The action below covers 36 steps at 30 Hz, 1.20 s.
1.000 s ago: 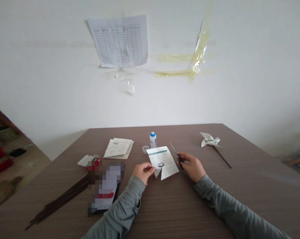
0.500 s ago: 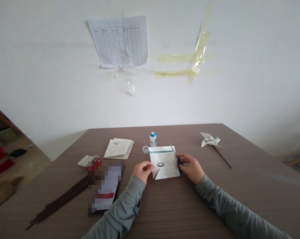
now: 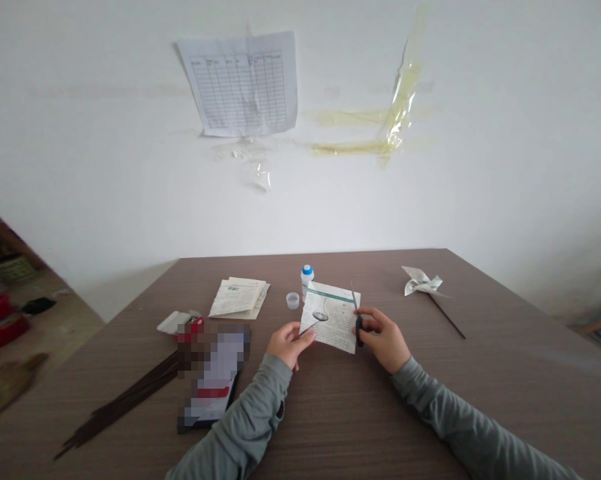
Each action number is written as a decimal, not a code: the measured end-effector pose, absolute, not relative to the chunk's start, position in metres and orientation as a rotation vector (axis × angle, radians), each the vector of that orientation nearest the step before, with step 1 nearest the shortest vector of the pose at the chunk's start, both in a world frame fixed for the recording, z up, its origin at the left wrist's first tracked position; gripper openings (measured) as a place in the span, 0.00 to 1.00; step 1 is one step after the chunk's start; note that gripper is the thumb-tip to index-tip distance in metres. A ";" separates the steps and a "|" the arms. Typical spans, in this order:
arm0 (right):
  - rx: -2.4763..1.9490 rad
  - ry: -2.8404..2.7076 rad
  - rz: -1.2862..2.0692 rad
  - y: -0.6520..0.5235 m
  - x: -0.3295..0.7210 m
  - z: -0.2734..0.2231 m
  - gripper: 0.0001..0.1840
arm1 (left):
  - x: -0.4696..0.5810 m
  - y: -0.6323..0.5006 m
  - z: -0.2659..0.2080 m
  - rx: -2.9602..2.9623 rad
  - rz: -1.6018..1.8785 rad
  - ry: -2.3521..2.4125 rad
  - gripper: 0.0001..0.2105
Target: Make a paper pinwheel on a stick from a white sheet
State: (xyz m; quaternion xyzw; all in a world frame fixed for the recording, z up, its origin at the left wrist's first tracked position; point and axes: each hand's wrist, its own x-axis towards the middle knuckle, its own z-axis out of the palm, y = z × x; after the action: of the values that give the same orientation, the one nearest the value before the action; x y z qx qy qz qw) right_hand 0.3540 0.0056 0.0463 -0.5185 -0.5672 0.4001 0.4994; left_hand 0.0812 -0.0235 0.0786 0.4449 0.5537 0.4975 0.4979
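Note:
My left hand [image 3: 286, 344] pinches the lower left corner of a square printed paper sheet [image 3: 330, 317] and holds it just above the brown table [image 3: 330, 413]. The sheet shows a cut from one corner toward its middle. My right hand [image 3: 383, 337] grips a pair of scissors [image 3: 356, 312] with dark handles. Their blades point away from me along the sheet's right edge. Whether the blades are apart I cannot tell.
Behind the sheet stand a small white bottle with a blue cap [image 3: 306, 277] and a clear cap [image 3: 292, 300]. A stack of papers [image 3: 238, 297], a blurred booklet [image 3: 213, 373] and dark sticks [image 3: 120, 407] lie left. A paper pinwheel on a stick [image 3: 423, 283] lies right.
The sheet has turned in my left hand and risen a little. The scissors have swung from a slant to nearly straight along the sheet's right edge.

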 end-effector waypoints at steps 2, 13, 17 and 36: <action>-1.252 -1.362 0.981 0.004 0.351 0.048 0.29 | 0.083 -0.025 0.078 1.071 1.183 1.325 0.12; -1.246 -1.406 1.089 -0.001 0.344 0.043 0.27 | 0.083 -0.020 0.074 0.932 1.382 1.348 0.14; -1.229 -1.359 1.093 -0.002 0.342 0.045 0.29 | 0.086 -0.020 0.072 0.871 1.366 1.324 0.15; -1.157 -1.205 1.061 -0.012 0.322 0.037 0.31 | 0.093 -0.024 0.059 0.923 1.279 1.219 0.09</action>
State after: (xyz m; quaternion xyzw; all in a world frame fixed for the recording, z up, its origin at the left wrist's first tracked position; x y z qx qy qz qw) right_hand 0.3218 -0.0119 0.0372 -0.4888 -0.5088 0.4479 0.5491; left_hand 0.0930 -0.0242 0.0593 0.3887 0.5135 0.5389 0.5430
